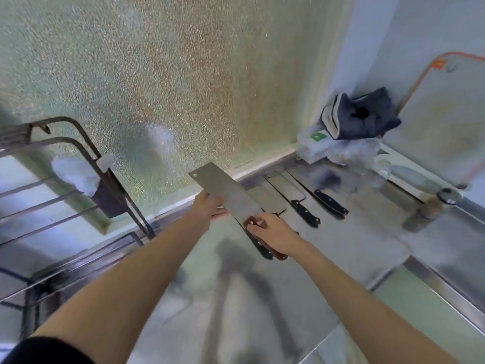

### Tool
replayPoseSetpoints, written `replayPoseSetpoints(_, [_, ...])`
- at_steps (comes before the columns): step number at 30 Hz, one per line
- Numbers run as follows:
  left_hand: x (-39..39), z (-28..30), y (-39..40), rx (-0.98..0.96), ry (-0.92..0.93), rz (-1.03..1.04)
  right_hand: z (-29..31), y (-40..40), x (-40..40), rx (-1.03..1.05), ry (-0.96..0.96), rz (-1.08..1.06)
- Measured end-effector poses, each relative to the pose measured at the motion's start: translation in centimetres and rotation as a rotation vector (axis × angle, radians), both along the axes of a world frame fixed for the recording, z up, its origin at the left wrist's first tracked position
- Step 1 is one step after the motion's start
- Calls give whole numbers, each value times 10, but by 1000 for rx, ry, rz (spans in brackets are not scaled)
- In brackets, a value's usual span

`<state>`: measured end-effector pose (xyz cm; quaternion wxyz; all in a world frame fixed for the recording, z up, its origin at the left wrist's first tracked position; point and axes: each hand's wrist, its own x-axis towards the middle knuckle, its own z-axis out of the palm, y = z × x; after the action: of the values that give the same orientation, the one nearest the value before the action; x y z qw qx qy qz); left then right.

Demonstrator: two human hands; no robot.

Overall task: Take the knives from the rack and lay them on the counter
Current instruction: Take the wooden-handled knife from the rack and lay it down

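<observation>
Fingers of the left hand (208,206) pinch the cleaver (225,195) blade's edge while the right hand (273,232) grips its handle above the counter (341,248), risking a cut or a clash with the black-handled knife (258,243) beneath.

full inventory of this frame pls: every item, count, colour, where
cleaver: 1, grey blade, brown handle, held over the counter, centre
black-handled knives: 2 clear, lying on counter right of cleaver; another black handle under the right hand
counter: 1, steel
rack: 1, dark metal, left
cloth: 1, dark blue, back right corner
plastic bags: count unclear, clear, under cloth
cutting board: 1, pale, orange rim, leaning at right wall
jar: 1, brownish, right
left hand: under blade
right hand: on cleaver handle
</observation>
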<state>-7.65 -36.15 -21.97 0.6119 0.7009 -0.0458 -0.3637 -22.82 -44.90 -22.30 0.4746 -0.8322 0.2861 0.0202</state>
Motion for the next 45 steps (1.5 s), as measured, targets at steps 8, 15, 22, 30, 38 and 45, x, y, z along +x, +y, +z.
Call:
replayPoseSetpoints(8, [5,-82,26,137,-29,42,-92,45,11,7,87,-168])
replayPoseSetpoints(15, [-5,-127,67,314,-375,-48,-125,70,33,-202,168,-232])
replayPoseSetpoints(22, [-18,-162,81,329,-337,-122,-152,75,47,-282,261,-202])
replayPoseSetpoints(30, [-9,-185,90,653,-577,-286,-167,69,58,-305,274,-226])
replayPoseSetpoints(38, [-12,-198,96,766,-601,-369,-166,65,65,-292,288,-230])
replayPoseSetpoints(45, [-13,-199,98,752,-608,-364,-168,70,66,-309,249,-223])
